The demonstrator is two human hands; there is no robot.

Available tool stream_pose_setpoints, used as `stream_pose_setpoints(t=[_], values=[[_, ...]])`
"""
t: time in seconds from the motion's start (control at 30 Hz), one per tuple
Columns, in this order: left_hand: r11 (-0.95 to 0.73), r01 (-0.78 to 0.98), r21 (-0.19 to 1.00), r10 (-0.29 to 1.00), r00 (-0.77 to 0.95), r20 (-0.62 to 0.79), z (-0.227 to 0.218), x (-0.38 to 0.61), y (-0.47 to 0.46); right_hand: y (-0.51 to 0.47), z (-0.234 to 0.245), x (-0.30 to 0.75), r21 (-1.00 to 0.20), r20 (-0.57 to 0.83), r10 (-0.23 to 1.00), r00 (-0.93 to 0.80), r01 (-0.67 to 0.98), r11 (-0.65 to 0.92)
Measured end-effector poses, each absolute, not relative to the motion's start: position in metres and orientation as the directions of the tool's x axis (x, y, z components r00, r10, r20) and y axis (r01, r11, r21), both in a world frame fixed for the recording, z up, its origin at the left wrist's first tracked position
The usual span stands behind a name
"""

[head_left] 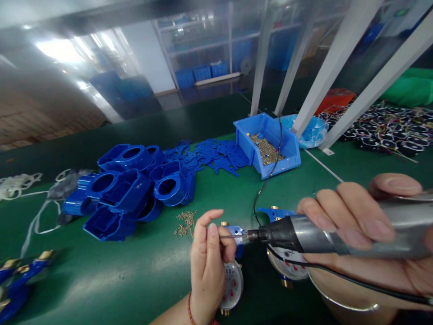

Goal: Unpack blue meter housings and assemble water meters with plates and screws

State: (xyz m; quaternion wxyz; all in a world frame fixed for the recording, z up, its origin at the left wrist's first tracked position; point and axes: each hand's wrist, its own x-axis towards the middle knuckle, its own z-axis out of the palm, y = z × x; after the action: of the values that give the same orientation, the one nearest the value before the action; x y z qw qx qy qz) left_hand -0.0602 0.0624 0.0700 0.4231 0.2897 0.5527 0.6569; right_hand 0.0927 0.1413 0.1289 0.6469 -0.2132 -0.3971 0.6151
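Observation:
My right hand (pixel 355 221) is wrapped round a grey and black electric screwdriver (pixel 314 234), held level and pointing left. Its thin bit (pixel 236 236) reaches the bent fingers of my left hand (pixel 209 266), which are closed at the bit's end; whatever they pinch there is hidden. Just below them lies a water meter (pixel 233 286) with a round dial, partly covered by my left hand. A blue bracket (pixel 239 232) shows behind the bit. Under the screwdriver sits a second water meter (pixel 290 265), beside another blue bracket (pixel 275 214).
Small screws (pixel 185 222) lie loose on the green table (pixel 142 275). Blue housings (pixel 118 192) are heaped at left, with flat blue plates (pixel 209 153) behind. A blue bin (pixel 248 140) holds more screws. White posts (pixel 314 85) and wired black parts (pixel 389 128) stand at right.

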Motion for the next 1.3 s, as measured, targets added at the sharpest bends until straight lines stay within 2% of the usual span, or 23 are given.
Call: stream_pose_setpoints(t=[0.1, 0.2, 0.23, 0.3, 0.33, 0.37, 0.4, 0.47, 0.5, 0.6, 0.67, 0.83, 1.03, 1.17, 1.3], values=[[-0.039, -0.305, 0.952, 0.877, -0.467, -0.113, 0.071, -0.063, 0.065, 0.144, 0.133, 0.089, -0.696, 0.243, 0.960, -0.136, -0.714, 0.075], [-0.068, -0.320, 0.945, 0.871, -0.482, -0.101, 0.070, -0.077, 0.062, 0.144, 0.131, 0.091, -0.705, 0.253, 0.960, -0.123, -0.703, 0.095], [-0.098, -0.233, 0.968, 0.849, -0.527, -0.041, 0.069, -0.083, 0.058, 0.144, 0.129, 0.093, -0.710, 0.267, 0.956, -0.126, -0.697, 0.106], [-0.193, 0.102, 0.976, 0.823, -0.524, 0.217, 0.064, -0.094, 0.047, 0.142, 0.124, 0.094, -0.719, 0.278, 0.952, -0.131, -0.685, 0.116], [-0.262, 0.308, 0.914, 0.821, -0.426, 0.379, 0.061, -0.097, 0.040, 0.141, 0.123, 0.094, -0.724, 0.281, 0.950, -0.134, -0.679, 0.119], [-0.346, 0.488, 0.801, 0.815, -0.267, 0.515, 0.058, -0.099, 0.035, 0.139, 0.123, 0.092, -0.734, 0.283, 0.949, -0.139, -0.668, 0.121], [-0.424, 0.619, 0.661, 0.802, -0.083, 0.592, 0.055, -0.098, 0.030, 0.138, 0.123, 0.089, -0.745, 0.283, 0.950, -0.134, -0.655, 0.129], [-0.513, 0.741, 0.434, 0.779, 0.188, 0.599, 0.048, -0.094, 0.024, 0.137, 0.128, 0.079, -0.777, 0.259, 0.957, -0.131, -0.617, 0.126], [-0.514, 0.770, 0.378, 0.785, 0.246, 0.568, 0.045, -0.091, 0.024, 0.136, 0.131, 0.073, -0.792, 0.247, 0.960, -0.132, -0.598, 0.121], [-0.512, 0.777, 0.367, 0.820, 0.315, 0.478, 0.038, -0.085, 0.025, 0.135, 0.142, 0.055, -0.831, 0.252, 0.954, -0.161, -0.542, 0.128], [-0.532, 0.765, 0.364, 0.813, 0.342, 0.471, 0.033, -0.086, 0.025, 0.133, 0.145, 0.047, -0.869, 0.265, 0.938, -0.224, -0.477, 0.131], [-0.589, 0.757, 0.283, 0.729, 0.345, 0.592, 0.016, -0.091, 0.017, 0.124, 0.137, 0.033, -0.926, 0.243, 0.904, -0.352, -0.360, 0.108], [-0.588, 0.738, 0.330, 0.613, 0.142, 0.777, 0.001, -0.086, 0.018, 0.120, 0.116, 0.020, -0.895, 0.408, 0.806, -0.429, -0.362, 0.261], [-0.610, 0.715, 0.342, 0.594, 0.127, 0.794, 0.000, -0.085, 0.021, 0.120, 0.110, 0.016, -0.909, 0.405, 0.764, -0.502, -0.311, 0.278], [-0.617, 0.710, 0.338, 0.592, 0.137, 0.794, 0.001, -0.087, 0.020, 0.118, 0.108, 0.013, -0.899, 0.425, 0.753, -0.502, -0.330, 0.288]])
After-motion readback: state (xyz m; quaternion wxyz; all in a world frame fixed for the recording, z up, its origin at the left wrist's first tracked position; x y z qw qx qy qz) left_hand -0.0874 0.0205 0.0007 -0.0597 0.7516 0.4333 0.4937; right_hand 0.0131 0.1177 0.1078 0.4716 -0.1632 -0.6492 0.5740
